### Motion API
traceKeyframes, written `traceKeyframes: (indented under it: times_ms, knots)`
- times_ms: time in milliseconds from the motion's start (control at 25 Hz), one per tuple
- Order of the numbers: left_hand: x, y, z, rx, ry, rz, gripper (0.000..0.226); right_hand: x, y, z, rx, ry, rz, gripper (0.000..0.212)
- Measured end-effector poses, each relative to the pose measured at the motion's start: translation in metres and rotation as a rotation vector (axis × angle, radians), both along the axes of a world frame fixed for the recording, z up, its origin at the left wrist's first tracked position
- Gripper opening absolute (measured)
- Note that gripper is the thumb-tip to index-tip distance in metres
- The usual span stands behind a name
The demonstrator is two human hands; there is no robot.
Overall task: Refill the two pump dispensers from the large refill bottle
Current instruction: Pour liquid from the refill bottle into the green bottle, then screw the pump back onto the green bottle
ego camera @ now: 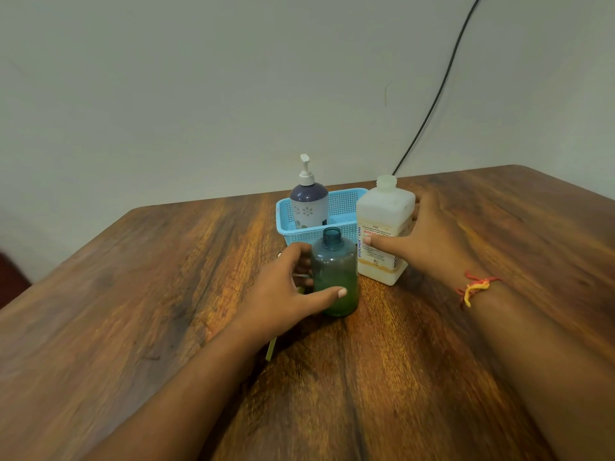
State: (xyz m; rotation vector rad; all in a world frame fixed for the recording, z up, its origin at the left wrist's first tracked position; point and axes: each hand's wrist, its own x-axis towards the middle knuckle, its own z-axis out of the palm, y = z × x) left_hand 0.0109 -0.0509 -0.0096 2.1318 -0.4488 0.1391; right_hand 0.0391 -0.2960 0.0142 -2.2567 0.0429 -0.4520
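Pouring came next, judging by the setup: left hand [283, 287] grasped the uncapped green dispenser [335, 274], right hand [429, 237] closed around the refill bottle [384, 227], needing lifting.

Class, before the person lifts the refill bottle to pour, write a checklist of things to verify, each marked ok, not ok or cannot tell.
1. Green bottle pump off, neck open: ok.
2. Left hand steadying it: ok.
3. Refill bottle cap off: ok.
4. Right hand gripping it firmly: cannot tell.
5. Purple dispenser in the blue basket opened: not ok, pump on.
6. Liquid left in the refill bottle: cannot tell.
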Motion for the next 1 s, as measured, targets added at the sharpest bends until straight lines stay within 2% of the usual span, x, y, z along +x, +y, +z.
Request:
traceKeyframes:
  times_ms: [80, 200, 280, 360, 440, 520, 760, 880, 1000]
  knots:
    - [0.000, 0.002, 0.003, 0.057, 0.023, -0.008, 0.070, -0.001, 0.001, 0.000, -0.080, -0.072, -0.082, 0.092]
    - [0.001, 0.006, 0.005, 0.038, 0.047, -0.037, 0.066, -0.009, 0.006, 0.006, -0.136, -0.367, -0.175, 0.072]
    - [0.002, 0.007, 0.004, -0.122, 0.019, -0.004, 0.046, -0.019, 0.012, 0.014, -0.085, -0.567, -0.072, 0.056]
    - [0.007, 0.009, 0.002, -0.143, -0.042, 0.102, 0.032, -0.029, 0.021, 0.017, -0.093, -0.623, 0.089, 0.046]
    - [0.014, 0.012, 0.000, 0.046, -0.080, 0.174, 0.018, -0.035, 0.030, 0.017, -0.218, -0.544, 0.172, 0.048]
    - [0.017, 0.013, -0.005, 0.235, -0.090, 0.175, 0.020, -0.039, 0.039, 0.016, -0.344, -0.432, 0.187, 0.058]
    - [0.019, 0.012, -0.009, 0.425, -0.130, 0.154, 0.023, -0.042, 0.048, 0.012, -0.412, -0.196, 0.248, 0.072]
    - [0.018, 0.012, -0.008, 0.367, -0.116, 0.175, 0.027, -0.041, 0.050, 0.007, -0.368, -0.108, 0.309, 0.074]
    - [0.019, 0.014, 0.002, 0.068, -0.165, 0.331, 0.024, -0.039, 0.051, 0.001, -0.324, -0.103, 0.335, 0.071]
